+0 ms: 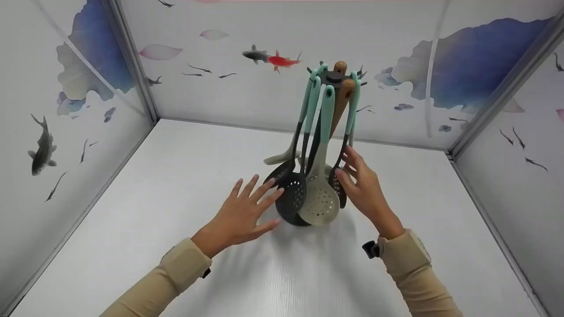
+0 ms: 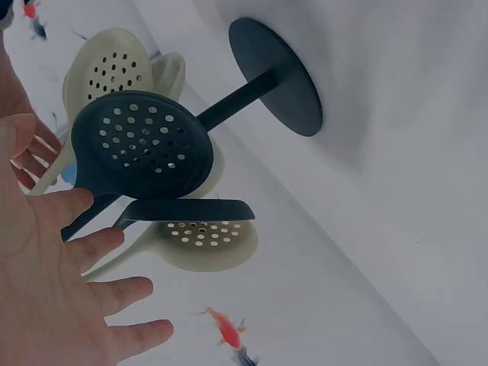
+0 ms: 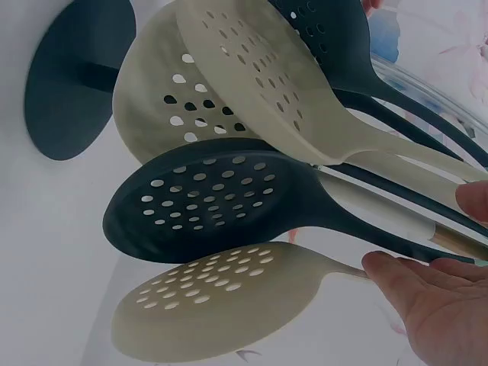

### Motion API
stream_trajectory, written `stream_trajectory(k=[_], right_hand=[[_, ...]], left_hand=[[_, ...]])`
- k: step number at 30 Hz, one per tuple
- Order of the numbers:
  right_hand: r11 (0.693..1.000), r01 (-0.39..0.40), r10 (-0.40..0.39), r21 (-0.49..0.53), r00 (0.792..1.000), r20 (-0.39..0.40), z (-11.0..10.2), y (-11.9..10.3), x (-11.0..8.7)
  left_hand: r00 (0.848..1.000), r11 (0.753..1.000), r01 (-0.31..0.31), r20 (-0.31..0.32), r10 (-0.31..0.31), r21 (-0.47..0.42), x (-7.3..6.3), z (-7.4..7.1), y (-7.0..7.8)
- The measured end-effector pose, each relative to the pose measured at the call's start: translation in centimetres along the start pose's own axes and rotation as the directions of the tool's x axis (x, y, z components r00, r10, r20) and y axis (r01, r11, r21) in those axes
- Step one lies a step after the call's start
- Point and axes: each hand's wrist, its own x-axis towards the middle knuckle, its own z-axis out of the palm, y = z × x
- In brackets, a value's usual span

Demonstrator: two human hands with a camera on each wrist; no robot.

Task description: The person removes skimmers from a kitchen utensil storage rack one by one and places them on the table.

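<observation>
At the far left stands a pale wall (image 1: 26,83) printed with a dark fish (image 1: 42,147) and a blue patch (image 1: 94,53), and beside it begins the white desk (image 1: 150,189). Over the desk reaches a beige left sleeve (image 1: 161,275), ending in the left hand (image 1: 240,213): its grip is wide, the fingers spread and nearly straight, tips overlapping the edge of the dark utensils, though whether they touch cannot be told. Next, between the two hands, a utensil stand (image 1: 333,78) rises from the desk on a dark round base (image 2: 274,76). From its top hang, left to right, a pale utensil (image 1: 280,158) at the back, a dark solid-looking one (image 1: 280,172), a dark perforated skimmer (image 1: 291,193), a pale perforated skimmer (image 1: 319,204) in front, and a dark perforated utensil (image 1: 337,187) at the right. Most handles are mint green; two show brown tops. Just right of these is the right hand (image 1: 365,187), its grip parted, thumb away from the fingers, beside the right-hand dark utensil; firm contact cannot be made out. Its beige right sleeve (image 1: 410,264) has a black fitting (image 1: 371,249) near the cuff, and behind, the back wall carries another blue patch (image 1: 480,66)
</observation>
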Motion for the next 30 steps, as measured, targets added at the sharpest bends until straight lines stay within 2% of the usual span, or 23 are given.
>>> stream_trajectory(k=[6, 17, 26, 30], right_hand=[[0.992, -0.093, 0.094, 0.08, 0.996, -0.003, 0.2, 0.5, 0.7], [0.978, -0.129, 0.135, 0.164, 0.991, -0.024, 0.2, 1.3, 1.2], [0.985, -0.104, 0.112, 0.139, 0.992, -0.05, -0.7, 0.9, 0.9], [0.99, -0.098, 0.106, 0.104, 0.991, -0.077, -1.1, -0.8, 0.6]], left_hand=[[1.0, 1.0, -0.003, 0.002, 0.003, -0.014, 0.0, 0.2, 0.1], [1.0, 1.0, -0.002, -0.009, 0.002, 0.016, -0.5, 0.2, 0.1], [0.999, 1.0, -0.011, -0.033, 0.012, 0.027, -0.4, 0.3, -0.2], [1.0, 1.0, 0.0, -0.031, 0.001, 0.017, -0.5, 0.4, -0.2]])
